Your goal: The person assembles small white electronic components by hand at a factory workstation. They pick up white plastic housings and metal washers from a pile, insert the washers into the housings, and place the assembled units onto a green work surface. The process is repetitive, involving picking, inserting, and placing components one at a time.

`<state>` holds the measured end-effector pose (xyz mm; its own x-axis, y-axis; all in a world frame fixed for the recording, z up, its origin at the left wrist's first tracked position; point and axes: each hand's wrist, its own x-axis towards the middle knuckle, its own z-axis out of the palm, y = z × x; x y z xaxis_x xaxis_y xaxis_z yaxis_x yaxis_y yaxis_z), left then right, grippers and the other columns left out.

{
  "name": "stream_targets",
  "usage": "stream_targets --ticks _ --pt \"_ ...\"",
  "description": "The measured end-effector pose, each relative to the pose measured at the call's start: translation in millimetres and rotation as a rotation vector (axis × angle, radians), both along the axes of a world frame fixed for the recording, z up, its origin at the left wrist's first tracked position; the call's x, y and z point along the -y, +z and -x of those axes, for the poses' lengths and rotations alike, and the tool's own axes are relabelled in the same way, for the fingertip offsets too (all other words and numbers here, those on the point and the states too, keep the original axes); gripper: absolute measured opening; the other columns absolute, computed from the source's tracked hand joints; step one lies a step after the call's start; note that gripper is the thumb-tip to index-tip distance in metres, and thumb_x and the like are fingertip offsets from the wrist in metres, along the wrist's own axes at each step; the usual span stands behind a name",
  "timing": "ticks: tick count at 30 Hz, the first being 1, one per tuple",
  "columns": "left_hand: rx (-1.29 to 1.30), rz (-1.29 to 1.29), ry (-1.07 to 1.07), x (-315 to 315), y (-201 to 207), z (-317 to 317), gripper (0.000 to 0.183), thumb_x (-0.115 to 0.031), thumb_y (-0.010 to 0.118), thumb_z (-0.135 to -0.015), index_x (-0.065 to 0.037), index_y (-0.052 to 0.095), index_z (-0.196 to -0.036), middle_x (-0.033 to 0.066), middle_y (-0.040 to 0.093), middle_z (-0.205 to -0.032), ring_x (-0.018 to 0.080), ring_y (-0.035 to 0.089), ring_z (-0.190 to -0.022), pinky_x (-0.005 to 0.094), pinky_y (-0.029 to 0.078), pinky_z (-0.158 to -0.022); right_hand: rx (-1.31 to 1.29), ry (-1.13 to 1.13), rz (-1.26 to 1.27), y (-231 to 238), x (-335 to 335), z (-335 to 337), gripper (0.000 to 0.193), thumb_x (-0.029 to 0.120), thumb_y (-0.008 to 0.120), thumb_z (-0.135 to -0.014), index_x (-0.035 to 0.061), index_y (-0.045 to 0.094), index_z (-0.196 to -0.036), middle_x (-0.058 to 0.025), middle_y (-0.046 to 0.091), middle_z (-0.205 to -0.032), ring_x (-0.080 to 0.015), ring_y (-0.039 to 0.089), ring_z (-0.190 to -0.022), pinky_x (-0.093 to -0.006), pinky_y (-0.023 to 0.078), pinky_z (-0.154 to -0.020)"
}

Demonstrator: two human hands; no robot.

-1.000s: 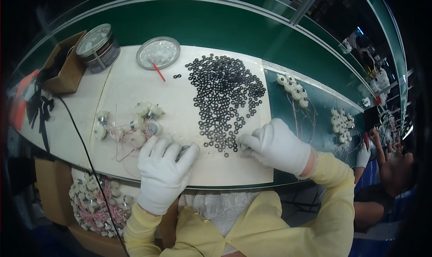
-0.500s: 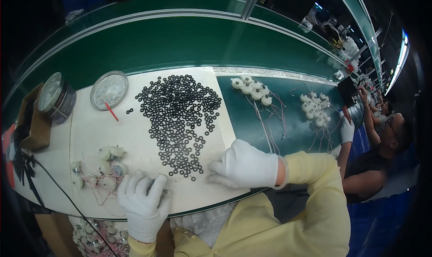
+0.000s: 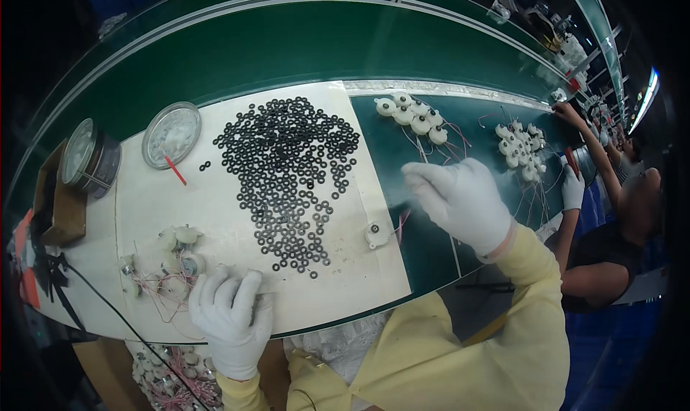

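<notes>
Near the front edge of the board, my left hand (image 3: 231, 317), in a white glove, has its fingers curled with the thumb facing them. Whatever lies inside that grip is hidden. My right hand (image 3: 463, 202), also gloved, hovers over the green tabletop at the right, fingers drawn together and tips blurred. What it pinches, if anything, cannot be made out. Below and left of it, a small white round part with wires (image 3: 375, 234) lies on the board, a black ring at its centre. Many loose black rings (image 3: 287, 159) spread over the middle of the pale board (image 3: 144, 202).
Beside my left hand lie white wired parts (image 3: 176, 260). Similar ringed parts sit in two groups, one (image 3: 413, 116) behind my right hand and another (image 3: 521, 152) near a co-worker's gloved hand (image 3: 573, 188). A round dish (image 3: 172, 134), a can (image 3: 92, 158) and a cardboard box (image 3: 61, 202) stand at left.
My right hand has lifted away from the board toward the upper right, uncovering the white wired part with its black ring. My left hand stays almost in place. The view has shifted slightly.
</notes>
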<state>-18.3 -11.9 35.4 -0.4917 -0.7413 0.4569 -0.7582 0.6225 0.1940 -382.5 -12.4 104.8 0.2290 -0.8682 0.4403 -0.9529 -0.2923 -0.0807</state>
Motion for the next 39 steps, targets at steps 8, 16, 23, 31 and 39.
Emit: stream_targets --ticks 8,16,23,31,39 --pt "-0.007 0.047 0.022 0 -4 2 0.039 -0.01 0.075 -0.083 -0.012 0.066 -0.121 0.0061 0.066 -0.105 0.0341 0.062 -0.114 0.0519 0.045 -0.102 -0.015 0.248 0.06 26 9 -38 0.064 0.052 0.076 -0.082 0.0053 0.065 -0.125 -0.0021 0.059 -0.07 -0.0245 0.059 -0.063 -0.0386 0.043 -0.062" --pt "-0.022 0.063 0.017 0 -4 3 0.039 -0.009 0.076 -0.085 -0.01 0.066 -0.122 0.0065 0.066 -0.106 0.0345 0.062 -0.113 0.0525 0.045 -0.103 -0.134 0.034 -0.261 4 -10 -41 0.079 0.068 0.066 -0.086 0.0082 0.059 -0.137 -0.0163 0.066 -0.114 -0.0299 0.063 -0.105 -0.044 0.047 -0.086" --pt "-0.025 0.107 0.015 1 -10 2 0.041 -0.01 0.074 -0.08 -0.012 0.065 -0.121 0.0054 0.065 -0.099 0.0342 0.062 -0.107 0.0533 0.046 -0.099 0.065 0.325 0.267 22 -1 -50 0.082 0.073 0.059 -0.087 0.017 0.052 -0.147 -0.021 0.054 -0.142 -0.0409 0.047 -0.136 -0.0578 0.036 -0.11" --pt "-0.025 0.157 0.011 2 -14 -2 0.038 -0.012 0.073 -0.082 -0.012 0.064 -0.119 0.0064 0.066 -0.102 0.0366 0.062 -0.106 0.0533 0.046 -0.1 0.011 0.341 -0.111 -2 4 -43 0.08 0.064 0.068 -0.084 0.0111 0.053 -0.142 -0.0178 0.059 -0.131 -0.0354 0.058 -0.122 -0.0524 0.042 -0.1" --pt "0.016 0.091 0.056 1 -8 3 0.043 -0.019 0.077 -0.079 -0.014 0.063 -0.12 0.007 0.065 -0.109 0.0426 0.051 -0.13 0.0565 0.043 -0.104 -0.028 0.149 -0.19 -15 -7 -12 0.036 0.046 0.073 -0.086 0.0119 0.068 -0.097 -0.0086 0.064 -0.065 -0.0299 0.066 -0.058 -0.0421 0.049 -0.052"
